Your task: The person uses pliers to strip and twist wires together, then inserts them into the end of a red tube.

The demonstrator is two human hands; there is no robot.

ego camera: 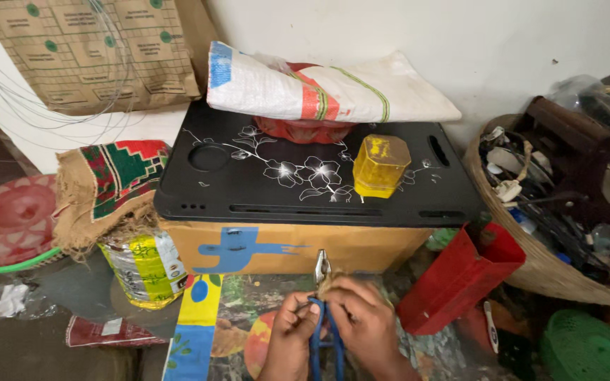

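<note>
Blue-handled pliers (323,310) gripped by both hands' fingers (305,319); cardboard box (277,247) just beyond, red bin (460,279) beside.

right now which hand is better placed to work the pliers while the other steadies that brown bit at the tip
Left, probably. The left hand already wraps the blue handles of the pliers, while the right hand sits higher, its fingers pinching the small brown piece by the metal tip.
</note>
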